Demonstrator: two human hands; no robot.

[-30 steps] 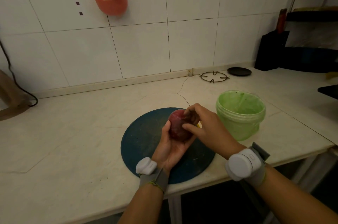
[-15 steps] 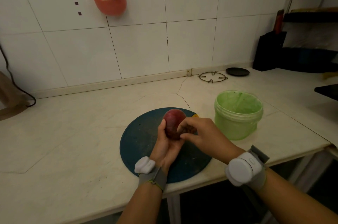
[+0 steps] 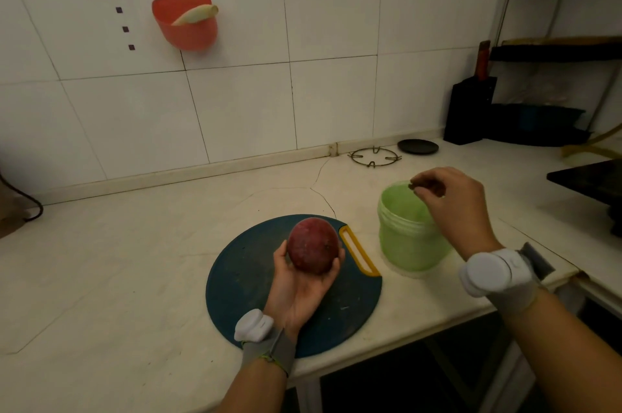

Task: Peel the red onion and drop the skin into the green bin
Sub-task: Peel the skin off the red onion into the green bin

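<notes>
The red onion [image 3: 313, 245] sits in my left hand [image 3: 303, 281], palm up, thumb and fingers curled round it, above the round dark blue cutting board [image 3: 249, 281]. My right hand [image 3: 454, 203] hovers over the open green bin [image 3: 404, 237] to the right of the board. Its fingertips pinch a small dark scrap of onion skin [image 3: 413, 186] above the bin's mouth.
The board's yellow handle [image 3: 358, 251] points toward the bin. A metal burner ring [image 3: 375, 156] and a black lid [image 3: 418, 146] lie near the back wall. A black knife block [image 3: 469, 109] stands at the right. A red basket [image 3: 184, 22] hangs on the tiles. The counter edge runs just below my wrists.
My right hand left the onion and moved right and up over the green bin, carrying a bit of skin. My left hand still holds the onion over the board.
</notes>
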